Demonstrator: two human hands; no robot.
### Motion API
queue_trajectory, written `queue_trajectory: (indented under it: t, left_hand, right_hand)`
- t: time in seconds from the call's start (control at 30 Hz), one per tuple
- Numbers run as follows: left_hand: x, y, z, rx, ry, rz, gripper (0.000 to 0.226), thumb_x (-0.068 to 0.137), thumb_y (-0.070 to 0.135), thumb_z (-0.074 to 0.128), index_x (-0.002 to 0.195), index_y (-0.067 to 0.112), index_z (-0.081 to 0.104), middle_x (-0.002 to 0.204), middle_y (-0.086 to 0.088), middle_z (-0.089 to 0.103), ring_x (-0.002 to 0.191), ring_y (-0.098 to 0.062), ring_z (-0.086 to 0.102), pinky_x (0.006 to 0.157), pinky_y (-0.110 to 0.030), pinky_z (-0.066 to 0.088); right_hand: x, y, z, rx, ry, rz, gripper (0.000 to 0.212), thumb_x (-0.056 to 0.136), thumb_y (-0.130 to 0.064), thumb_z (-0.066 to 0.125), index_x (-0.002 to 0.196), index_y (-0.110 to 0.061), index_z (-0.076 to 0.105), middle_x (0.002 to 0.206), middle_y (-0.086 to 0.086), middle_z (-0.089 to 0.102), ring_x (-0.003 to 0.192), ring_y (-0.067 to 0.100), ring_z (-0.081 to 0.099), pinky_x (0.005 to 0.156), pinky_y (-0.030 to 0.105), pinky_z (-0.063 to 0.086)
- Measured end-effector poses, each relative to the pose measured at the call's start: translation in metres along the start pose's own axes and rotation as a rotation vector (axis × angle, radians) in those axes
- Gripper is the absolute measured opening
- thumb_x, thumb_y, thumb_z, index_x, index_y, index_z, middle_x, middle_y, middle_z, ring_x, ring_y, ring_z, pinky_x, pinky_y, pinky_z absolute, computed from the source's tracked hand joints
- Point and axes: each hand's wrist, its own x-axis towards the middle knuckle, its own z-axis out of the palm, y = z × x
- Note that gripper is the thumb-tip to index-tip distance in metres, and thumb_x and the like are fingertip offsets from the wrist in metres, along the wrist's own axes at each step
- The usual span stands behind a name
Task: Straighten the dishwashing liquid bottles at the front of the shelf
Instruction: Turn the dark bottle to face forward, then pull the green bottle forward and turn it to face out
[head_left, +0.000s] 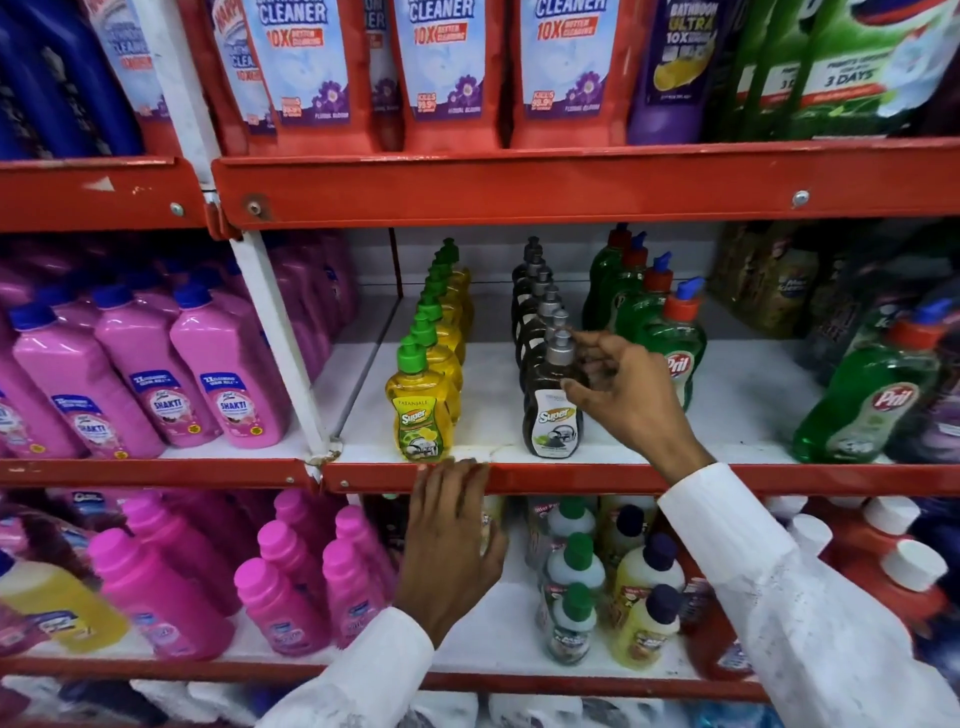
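Observation:
On the middle shelf (727, 395) stand rows of dishwashing liquid bottles running front to back. The front yellow bottle (418, 410) with a green pump cap stands upright at the shelf's front edge. Right of it is the front dark bottle (550, 415) with a grey cap. My right hand (623, 395) is beside that dark bottle, thumb at its shoulder and index finger at its cap, fingers apart and not closed around it. My left hand (452, 530) rests with fingertips on the red shelf lip (571, 475), holding nothing. Green Pril bottles (670, 332) form the row further right.
Pink Shakti bottles (228, 384) fill the bay to the left behind a white upright (280, 343). A large green Pril bottle (872, 405) leans at the right. Red cleaner pouches (447, 73) hang above. Small bottles (571, 571) crowd the shelf below.

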Motion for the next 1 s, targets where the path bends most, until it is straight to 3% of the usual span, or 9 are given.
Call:
queue_trajectory:
  t: [0.07,0.2,0.27,0.4,0.53,0.6,0.77,0.87,1.0]
  left_hand:
    - [0.009,0.019,0.006,-0.048,0.003,0.085,0.052,0.08,0.027,0.066,0.129,0.011,0.055,0.128,-0.011,0.061,0.125,-0.028,0.05,0.111,-0.053,0.043]
    - [0.028,0.056,0.017,-0.115,-0.081,0.197,0.052,0.085,0.032,0.054,0.133,0.012,0.052,0.133,-0.008,0.057,0.127,-0.025,0.049,0.112,-0.044,0.044]
    - [0.037,0.072,0.024,-0.129,-0.126,0.224,0.054,0.088,0.032,0.053,0.138,0.013,0.048,0.139,-0.007,0.053,0.131,-0.024,0.046,0.114,-0.04,0.042]
    - [0.053,0.095,0.038,-0.111,-0.211,0.295,0.057,0.088,0.028,0.057,0.141,0.011,0.045,0.141,-0.008,0.051,0.133,-0.025,0.044,0.117,-0.039,0.038]
    - [0.057,0.103,0.049,-0.057,-0.223,0.287,0.058,0.086,0.03,0.059,0.14,0.01,0.049,0.136,-0.008,0.058,0.124,-0.026,0.052,0.112,-0.038,0.042]
    - [0.056,0.104,0.052,-0.062,-0.218,0.267,0.058,0.085,0.028,0.061,0.139,0.01,0.05,0.133,-0.008,0.06,0.122,-0.027,0.055,0.112,-0.04,0.044]
    - [0.054,0.105,0.054,-0.054,-0.225,0.231,0.06,0.085,0.027,0.064,0.14,0.011,0.049,0.13,-0.007,0.061,0.121,-0.026,0.056,0.113,-0.042,0.044]
    - [0.054,0.105,0.052,-0.068,-0.252,0.21,0.06,0.087,0.028,0.063,0.143,0.013,0.047,0.133,-0.006,0.059,0.127,-0.028,0.052,0.115,-0.042,0.042]
    - [0.052,0.103,0.049,-0.07,-0.234,0.172,0.06,0.085,0.025,0.067,0.141,0.014,0.049,0.134,-0.004,0.06,0.127,-0.026,0.053,0.116,-0.037,0.033]
  right_hand:
    - [-0.01,0.01,-0.004,0.013,0.01,-0.014,0.055,0.078,-0.016,0.081,0.13,-0.019,0.064,0.109,-0.006,0.072,0.093,0.01,0.066,0.084,0.024,0.057]
    - [-0.044,0.047,-0.016,0.034,0.152,0.0,0.037,0.08,-0.015,0.079,0.116,-0.022,0.072,0.101,-0.008,0.074,0.082,0.005,0.068,0.075,0.015,0.056]
    - [-0.063,0.07,-0.022,0.072,0.253,0.06,0.029,0.081,-0.013,0.076,0.108,-0.025,0.074,0.099,-0.009,0.076,0.081,0.004,0.069,0.076,0.022,0.058]
    - [-0.086,0.113,-0.037,0.054,0.458,0.147,0.025,0.082,-0.008,0.072,0.103,-0.021,0.073,0.101,-0.006,0.071,0.092,0.021,0.069,0.083,0.037,0.056]
    - [-0.093,0.144,-0.053,-0.08,0.667,0.13,0.036,0.081,-0.009,0.072,0.115,-0.016,0.06,0.121,0.006,0.061,0.116,0.024,0.053,0.103,0.03,0.038]
    - [-0.088,0.155,-0.063,-0.09,0.76,0.196,0.048,0.08,-0.014,0.073,0.123,-0.016,0.051,0.129,0.01,0.053,0.122,0.025,0.045,0.108,0.035,0.035]
    - [-0.062,0.171,-0.081,-0.061,0.832,0.393,0.086,0.08,-0.029,0.077,0.148,-0.004,0.029,0.151,0.022,0.033,0.138,0.034,0.029,0.116,0.038,0.023]
    - [-0.052,0.178,-0.091,-0.089,0.81,0.428,0.088,0.083,-0.035,0.074,0.15,-0.001,0.028,0.151,0.021,0.04,0.134,0.038,0.032,0.113,0.037,0.024]
    - [-0.044,0.183,-0.107,-0.054,0.819,0.432,0.083,0.077,-0.038,0.077,0.143,-0.004,0.039,0.141,0.018,0.051,0.128,0.038,0.038,0.108,0.043,0.033]
